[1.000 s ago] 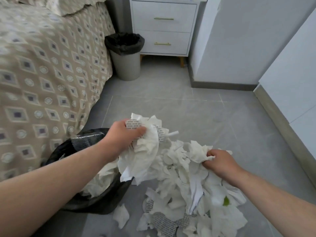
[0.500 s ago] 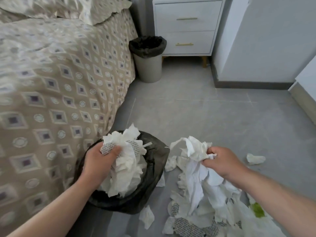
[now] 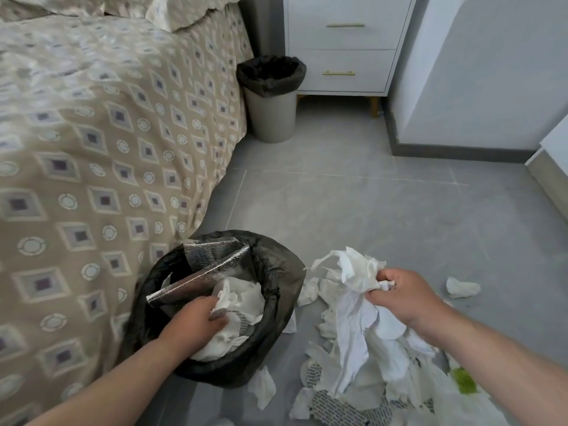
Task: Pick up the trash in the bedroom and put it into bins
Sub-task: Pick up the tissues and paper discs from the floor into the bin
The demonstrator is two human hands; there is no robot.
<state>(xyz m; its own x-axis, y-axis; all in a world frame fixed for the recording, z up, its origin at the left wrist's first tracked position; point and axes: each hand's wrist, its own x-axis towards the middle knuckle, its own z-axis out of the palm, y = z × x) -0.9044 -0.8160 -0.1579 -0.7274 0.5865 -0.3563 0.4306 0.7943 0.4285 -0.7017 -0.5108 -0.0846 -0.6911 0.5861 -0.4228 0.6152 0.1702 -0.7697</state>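
Observation:
A black-lined bin (image 3: 276, 272) stands on the floor by the bed, holding white crumpled paper (image 3: 242, 299) and a silvery foil sheet (image 3: 212, 262). My left hand (image 3: 196, 321) is down inside the bin, its fingers curled on the white paper there. My right hand (image 3: 402, 293) grips a bunch of white paper scraps (image 3: 356, 278) lifted above the floor, just right of the bin. A heap of torn paper (image 3: 362, 379), some printed, lies on the floor under it.
A second lined bin (image 3: 270, 99) stands farther off beside a white nightstand (image 3: 347, 44). The patterned bed (image 3: 92, 149) fills the left. Loose scraps (image 3: 462, 287) lie on the grey tile floor (image 3: 368, 204); a green bit (image 3: 464, 379) shows at right.
My left hand has carried its wad of paper over the near bin and pushed it down inside. My right hand has lifted its bunch off the heap.

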